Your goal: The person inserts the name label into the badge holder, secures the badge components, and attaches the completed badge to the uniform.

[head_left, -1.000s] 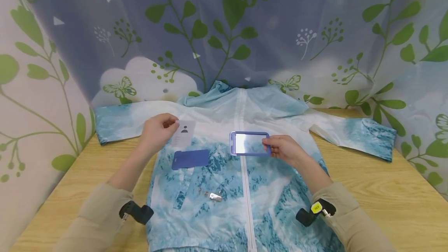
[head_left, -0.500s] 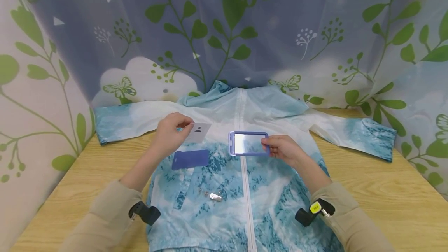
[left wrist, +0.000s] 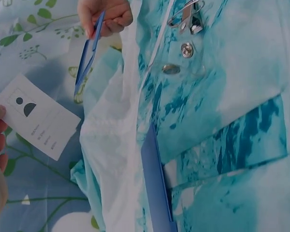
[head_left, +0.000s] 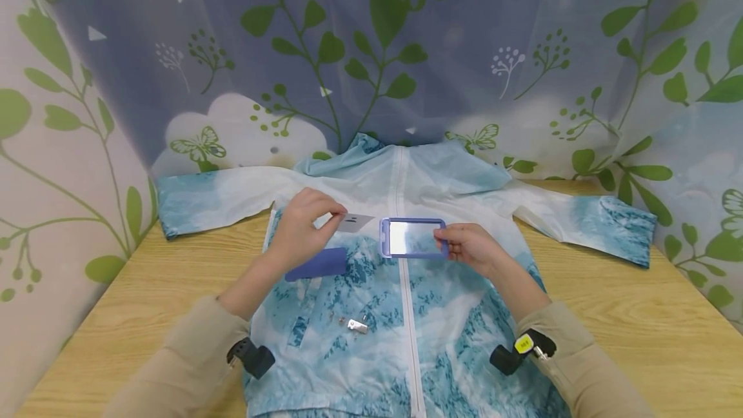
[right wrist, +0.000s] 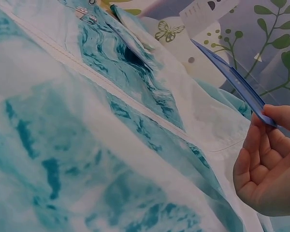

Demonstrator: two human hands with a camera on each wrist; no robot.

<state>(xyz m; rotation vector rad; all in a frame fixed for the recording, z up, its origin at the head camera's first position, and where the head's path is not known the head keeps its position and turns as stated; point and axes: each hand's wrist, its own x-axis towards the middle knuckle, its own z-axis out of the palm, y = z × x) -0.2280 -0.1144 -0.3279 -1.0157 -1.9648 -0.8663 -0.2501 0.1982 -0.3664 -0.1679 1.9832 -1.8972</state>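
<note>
Between thumb and fingers my left hand [head_left: 309, 223] pinches the edge of a white paper ID card [left wrist: 41, 116] printed with a black person icon and a few lines of text. My right hand [head_left: 471, 245] grips the right end of a blue badge holder frame [head_left: 413, 257] with a clear window, held over the jacket's zipper. The card's free edge is close to the holder's left end in the head view. A flat blue cover piece [head_left: 318, 264] lies on the jacket below my left hand, partly hidden by it.
A white and teal zip jacket [head_left: 464, 321] lies spread on the wooden table [head_left: 615, 308]. A metal badge clip with a safety pin [head_left: 357, 326] and small snap pieces rest on its left front. A leaf-patterned curtain [head_left: 371, 50] stands behind.
My left hand has moved right with the card, from left of the blue cover to near the holder, and the card has tilted flatter. My right hand stays almost still.
</note>
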